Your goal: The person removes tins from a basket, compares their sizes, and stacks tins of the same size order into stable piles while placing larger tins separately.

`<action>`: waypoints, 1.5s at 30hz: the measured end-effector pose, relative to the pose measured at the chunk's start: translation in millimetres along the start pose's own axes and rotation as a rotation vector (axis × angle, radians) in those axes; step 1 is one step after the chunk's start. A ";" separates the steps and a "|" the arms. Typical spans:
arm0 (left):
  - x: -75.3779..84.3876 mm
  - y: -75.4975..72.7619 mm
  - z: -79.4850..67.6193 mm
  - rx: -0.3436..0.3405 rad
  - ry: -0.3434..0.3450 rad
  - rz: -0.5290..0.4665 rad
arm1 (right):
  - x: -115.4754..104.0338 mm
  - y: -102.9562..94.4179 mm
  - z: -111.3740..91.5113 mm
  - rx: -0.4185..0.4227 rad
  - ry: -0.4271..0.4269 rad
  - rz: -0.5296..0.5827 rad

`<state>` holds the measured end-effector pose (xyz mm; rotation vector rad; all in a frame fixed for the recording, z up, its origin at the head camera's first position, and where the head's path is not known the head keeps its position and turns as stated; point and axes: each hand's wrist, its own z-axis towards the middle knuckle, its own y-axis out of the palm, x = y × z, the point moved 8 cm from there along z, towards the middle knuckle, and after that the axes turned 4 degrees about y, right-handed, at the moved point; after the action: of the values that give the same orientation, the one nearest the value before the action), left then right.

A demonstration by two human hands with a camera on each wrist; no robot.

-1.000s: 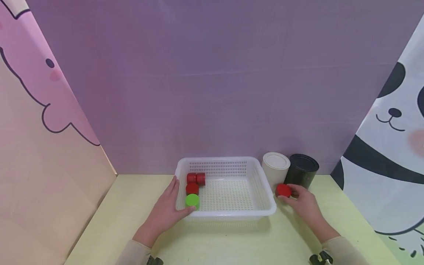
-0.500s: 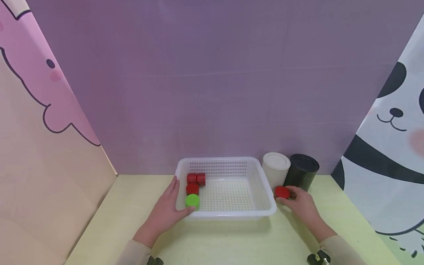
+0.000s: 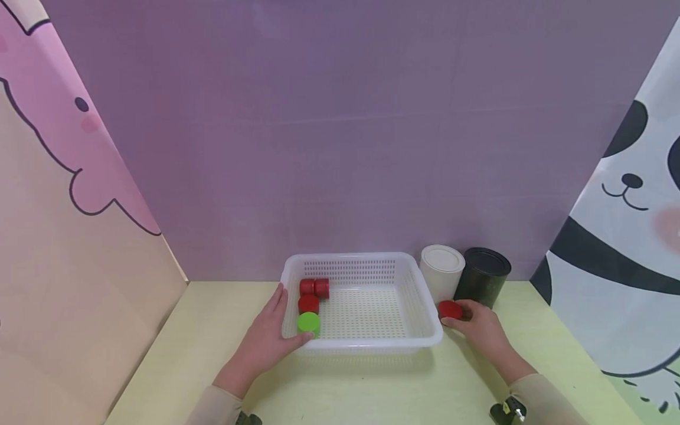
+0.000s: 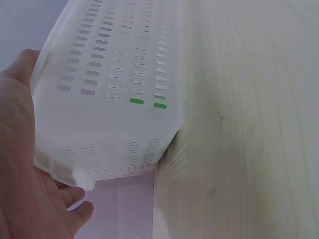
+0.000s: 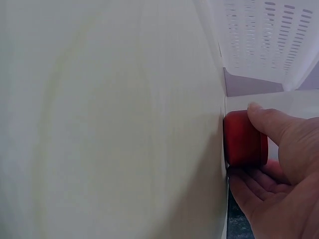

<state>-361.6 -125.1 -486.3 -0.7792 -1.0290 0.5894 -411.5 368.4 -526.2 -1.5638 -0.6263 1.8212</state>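
Observation:
A white perforated plastic basket [image 3: 366,342] sits on the table. My left hand [image 3: 272,336] grips its near left corner, thumb over the front rim and fingers along the left side. Inside, by the left wall, are a green-topped round container [image 3: 309,322], a red one [image 3: 309,304] behind it, and two red cylindrical pieces [image 3: 314,288] at the back. To the basket's right, my right hand [image 3: 480,330] pinches a small red round tin [image 5: 244,139] between thumb and fingers. In the right wrist view the tin stands right at the tabletop.
Behind the right hand stand a white can [image 3: 442,271] and a black can [image 3: 483,274], side by side near the purple back wall [image 3: 345,147]. Panels with cartoon prints flank the pale table [image 3: 361,389] on both sides.
My right hand has slid the red tin slightly left and toward me, up close to the basket's right side. My left hand and the basket have stayed put.

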 end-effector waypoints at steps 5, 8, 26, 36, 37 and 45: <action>0.1 -0.4 0.0 0.005 0.004 -0.001 | 0.5 0.4 1.1 -0.007 0.002 -0.009; 0.6 -0.2 0.4 0.008 0.010 -0.001 | 0.8 0.1 1.0 -0.012 0.004 -0.002; -0.2 1.0 0.4 -0.013 -0.001 -0.004 | -9.2 -23.3 -5.2 0.137 0.013 0.098; 2.8 -0.8 0.2 -0.016 0.003 -0.009 | -44.8 -47.4 -7.1 0.290 -0.144 0.143; 2.9 -0.8 0.3 -0.016 0.003 -0.006 | -49.3 -48.8 -6.9 0.291 -0.156 0.143; 3.7 -1.9 0.1 -0.007 0.005 -0.014 | -90.1 -50.8 -2.0 0.254 -0.242 0.170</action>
<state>-360.0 -123.4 -482.8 -0.7783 -1.0319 0.5723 -394.0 336.3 -429.4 -1.2722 -0.3578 2.1448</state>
